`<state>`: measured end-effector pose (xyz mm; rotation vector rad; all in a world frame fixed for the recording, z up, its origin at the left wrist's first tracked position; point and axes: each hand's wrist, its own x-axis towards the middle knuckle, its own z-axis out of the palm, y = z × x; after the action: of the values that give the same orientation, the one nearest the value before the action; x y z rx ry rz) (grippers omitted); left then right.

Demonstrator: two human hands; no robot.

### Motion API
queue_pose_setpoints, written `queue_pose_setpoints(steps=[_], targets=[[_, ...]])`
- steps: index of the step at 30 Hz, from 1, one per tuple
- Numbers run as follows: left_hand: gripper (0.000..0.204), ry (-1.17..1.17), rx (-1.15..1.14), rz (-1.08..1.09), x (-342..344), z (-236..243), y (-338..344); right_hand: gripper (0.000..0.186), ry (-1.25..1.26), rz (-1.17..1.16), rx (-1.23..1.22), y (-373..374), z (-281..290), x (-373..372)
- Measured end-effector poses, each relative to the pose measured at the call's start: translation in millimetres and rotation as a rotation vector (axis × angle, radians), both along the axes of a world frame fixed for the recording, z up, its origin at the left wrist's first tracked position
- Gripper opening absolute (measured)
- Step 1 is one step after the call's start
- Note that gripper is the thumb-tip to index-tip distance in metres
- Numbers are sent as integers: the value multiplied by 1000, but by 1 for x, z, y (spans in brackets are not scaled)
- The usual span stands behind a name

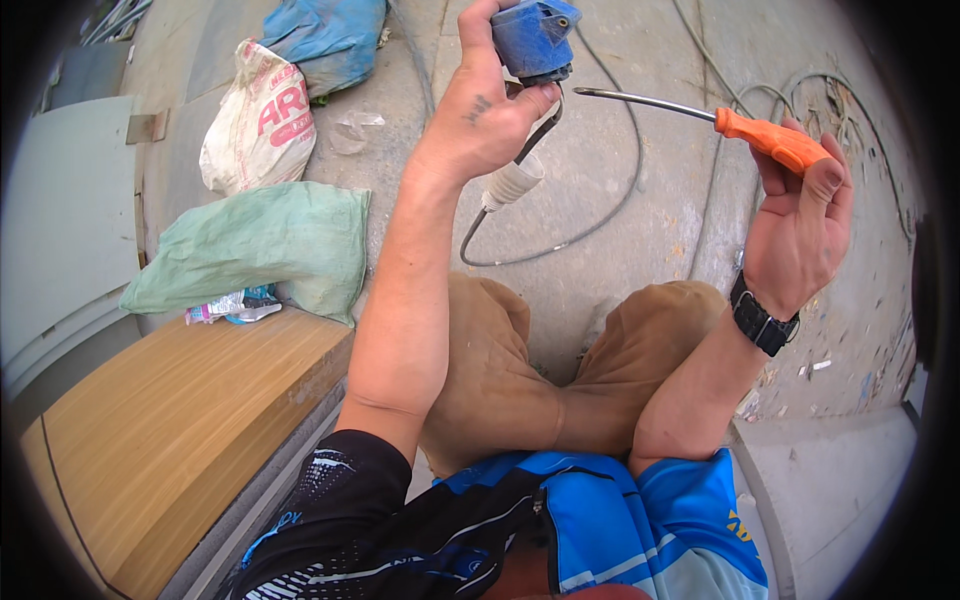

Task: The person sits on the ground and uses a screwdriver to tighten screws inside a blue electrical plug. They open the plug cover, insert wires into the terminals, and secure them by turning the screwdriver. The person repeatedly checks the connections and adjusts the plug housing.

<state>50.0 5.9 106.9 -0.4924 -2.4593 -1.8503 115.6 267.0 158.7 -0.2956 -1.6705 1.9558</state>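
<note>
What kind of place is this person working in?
Probably an outdoor work site or yard: bare concrete ground, stuffed sacks lying about, and loose cables across it. The left hand holds a blue power tool, the right hand a screwdriver.

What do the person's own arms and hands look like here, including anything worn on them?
Both forearms are bare. The left hand carries a small dark tattoo on its back. The right hand has a black strapped wristwatch at the wrist. Short sleeves: black with white dotted pattern on the left, blue on the right.
</note>
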Motion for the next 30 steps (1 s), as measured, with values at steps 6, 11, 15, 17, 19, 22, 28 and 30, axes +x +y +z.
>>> queue_pose_setpoints(steps=[6, 11, 15, 17, 19, 22, 28, 30], targets=[[82, -164, 72, -28, 4, 12, 6, 50, 21, -46, -23, -3, -5, -2], [82, -136, 23, -32, 7, 15, 9, 53, -13, -52, -16, -3, -6, -2], [82, -128, 67, -43, 6, 8, 6, 50, 19, -20, 13, 2, -7, -2], [82, -97, 59, -43, 4, 4, 4, 49, 43, -7, 29, 4, -6, -2], [82, -43, 21, -36, 3, 3, 5, 49, 66, -9, 13, 3, -4, -1], [82, 6, -42, -68, 4, 4, 7, 47, 31, -101, 83, 1, 1, -1], [79, 22, -22, -69, 5, 4, 8, 45, -31, -141, 100, 2, 1, 1], [78, 7, -16, -60, 5, 2, 8, 43, 15, -39, 78, 6, -1, 1]])
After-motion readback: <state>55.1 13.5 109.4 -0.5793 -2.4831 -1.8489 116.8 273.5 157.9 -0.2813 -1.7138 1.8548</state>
